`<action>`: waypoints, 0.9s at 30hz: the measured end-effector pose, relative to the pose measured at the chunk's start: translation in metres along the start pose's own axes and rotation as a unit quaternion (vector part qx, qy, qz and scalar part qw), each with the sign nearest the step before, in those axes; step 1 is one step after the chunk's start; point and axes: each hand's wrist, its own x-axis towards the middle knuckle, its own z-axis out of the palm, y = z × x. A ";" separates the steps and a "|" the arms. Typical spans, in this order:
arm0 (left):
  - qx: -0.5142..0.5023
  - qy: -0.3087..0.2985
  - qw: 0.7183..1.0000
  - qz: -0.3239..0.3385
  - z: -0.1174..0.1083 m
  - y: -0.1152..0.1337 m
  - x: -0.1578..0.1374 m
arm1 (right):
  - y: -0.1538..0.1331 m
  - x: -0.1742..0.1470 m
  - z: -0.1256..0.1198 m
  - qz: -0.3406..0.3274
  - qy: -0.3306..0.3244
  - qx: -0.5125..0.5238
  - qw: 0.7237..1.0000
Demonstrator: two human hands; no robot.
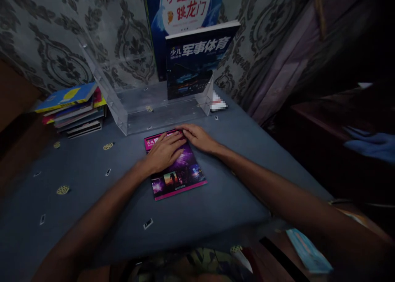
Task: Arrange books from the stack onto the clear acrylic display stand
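Observation:
A thin book (182, 173) with a purple and magenta cover lies flat on the grey-blue table covering (123, 216). My left hand (165, 150) rests palm down across its upper half, fingers stretched out, hiding part of the title. At the book's top right corner is my right hand (199, 138), its fingertips on the edge and its fingers extended. Just behind stands a clear acrylic rack (117, 109). A dark blue book (191, 68) leans upright in the rack's right side, and a taller blue book (185, 10) stands behind it.
On the left sits an uneven stack of books (75, 109). A small white item (218, 102), blurred out, lies by the rack's right end. Patterned wallpaper (129, 39) rises behind the table. A pale curtain (284, 68) hangs to the right, with blue cloth (373, 144) farther right.

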 end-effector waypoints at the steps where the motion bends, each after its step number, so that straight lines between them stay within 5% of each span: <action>1: -0.007 -0.002 1.000 0.016 -0.001 0.003 -0.002 | -0.001 0.000 0.000 0.000 -0.002 -0.001 1.000; 15: -0.004 -0.090 0.993 0.081 -0.003 0.063 -0.027 | -0.010 -0.002 -0.002 0.018 -0.002 -0.013 1.000; 27: 0.036 -0.074 0.995 0.060 -0.001 0.053 -0.019 | -0.009 -0.004 -0.002 0.013 0.003 -0.006 1.000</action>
